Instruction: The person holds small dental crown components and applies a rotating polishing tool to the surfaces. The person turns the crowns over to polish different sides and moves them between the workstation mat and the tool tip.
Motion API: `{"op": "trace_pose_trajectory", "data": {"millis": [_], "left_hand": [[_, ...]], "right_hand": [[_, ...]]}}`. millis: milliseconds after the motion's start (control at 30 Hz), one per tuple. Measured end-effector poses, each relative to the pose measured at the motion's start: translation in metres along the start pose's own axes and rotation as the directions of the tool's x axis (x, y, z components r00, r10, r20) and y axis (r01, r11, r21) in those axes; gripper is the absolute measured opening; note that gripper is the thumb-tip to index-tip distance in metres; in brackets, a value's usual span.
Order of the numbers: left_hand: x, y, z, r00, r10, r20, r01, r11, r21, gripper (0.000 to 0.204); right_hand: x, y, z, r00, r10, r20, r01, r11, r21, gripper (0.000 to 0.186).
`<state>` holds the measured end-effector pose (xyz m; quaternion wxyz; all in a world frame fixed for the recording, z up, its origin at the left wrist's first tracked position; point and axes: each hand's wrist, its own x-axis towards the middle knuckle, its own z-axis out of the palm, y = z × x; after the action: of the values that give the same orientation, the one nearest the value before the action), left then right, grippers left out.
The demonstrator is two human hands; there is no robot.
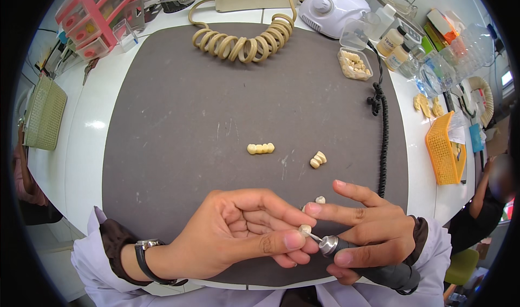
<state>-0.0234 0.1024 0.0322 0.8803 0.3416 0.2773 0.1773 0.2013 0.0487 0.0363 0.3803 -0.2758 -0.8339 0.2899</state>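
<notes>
Between thumb and fingers, my left hand (pixel 252 228) pinches a small tooth-coloured dental crown (pixel 305 229). My right hand (pixel 368 231) grips a black dental handpiece (pixel 346 248) with a silver nose, and its thin bur meets or nearly meets the crown. My right index finger reaches across to my left fingertips. Just beyond my hands lies a loose crown (pixel 320 200), with another small piece partly hidden by a finger. Farther off on the grey mat (pixel 179 117) are a dental bridge (pixel 260 148) of several joined teeth and a shorter bridge (pixel 318 159).
A coiled black cord (pixel 384 144) runs down the mat's right side. At the back lie a beige coiled hose (pixel 244 44) and a white-lilac machine (pixel 333 10). A clear box of teeth (pixel 355 64), bottles (pixel 391 40) and an orange basket (pixel 445 150) stand right; a green basket (pixel 46 115) stands left.
</notes>
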Motion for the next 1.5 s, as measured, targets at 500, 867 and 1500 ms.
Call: {"op": "trace_pose_trajectory", "data": {"millis": [500, 867, 1500], "left_hand": [[0.002, -0.002, 0.000, 0.997, 0.041, -0.058, -0.041, 0.999, 0.005, 0.016], [0.001, 0.007, -0.006, 0.837, 0.456, 0.302, -0.483, 0.356, 0.800, 0.013], [-0.043, 0.039, 0.043, 0.926, 0.196, 0.322, -0.139, -0.616, 0.775, 0.031]], "right_hand": [[-0.004, -0.008, -0.006, 0.978, 0.203, 0.043, -0.204, 0.979, 0.024, 0.037], [-0.014, 0.017, 0.010, 0.877, 0.327, -0.351, -0.207, 0.918, 0.338, 0.033], [-0.007, 0.008, 0.010, 0.761, 0.476, -0.442, -0.259, 0.846, 0.465, 0.030]]}}
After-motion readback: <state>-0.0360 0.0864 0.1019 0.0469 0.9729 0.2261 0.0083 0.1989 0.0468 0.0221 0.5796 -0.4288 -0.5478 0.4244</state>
